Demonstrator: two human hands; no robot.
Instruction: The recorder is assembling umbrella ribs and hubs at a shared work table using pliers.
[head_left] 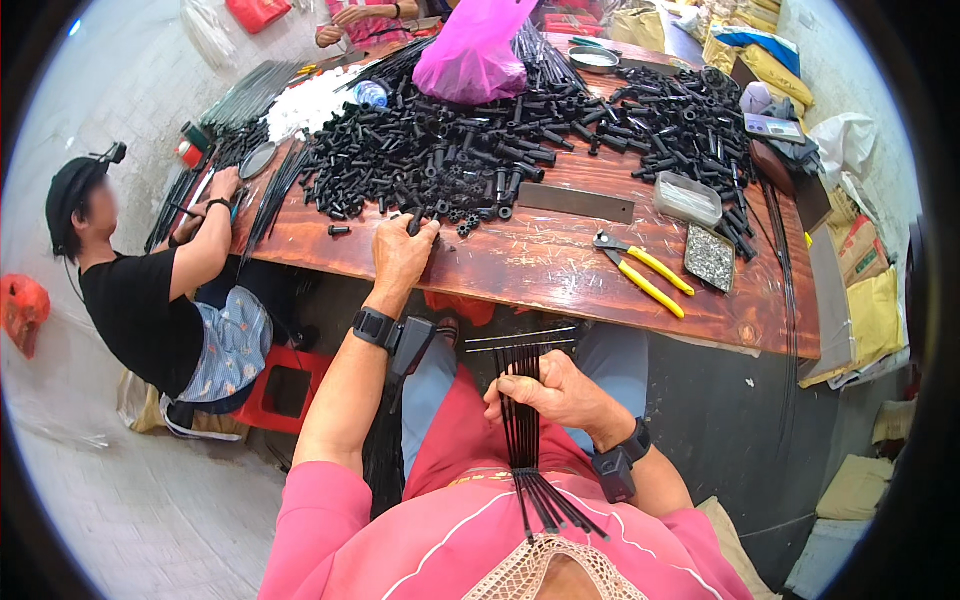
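Note:
My left hand [400, 250] reaches to the near edge of the wooden table, fingers pinched on a small black part [414, 225] at the front of a heap. The heap is made of short black flanged tubes [400, 150] and small toothed pieces. Above my lap my right hand [565, 398] is closed around a bundle of thin black rods [521, 420], which hang down and fan out at the lower end. Two thin metal wires [520, 340] lie crosswise at the bundle's upper end.
Yellow-handled cutting pliers [645, 275], a flat metal bar [575, 202], a clear plastic box [688, 199] and a tray of small metal bits [709, 258] lie on the table [560, 270]. A pink bag [470, 60] rests on the heap. Co-workers [130, 270] sit left and far.

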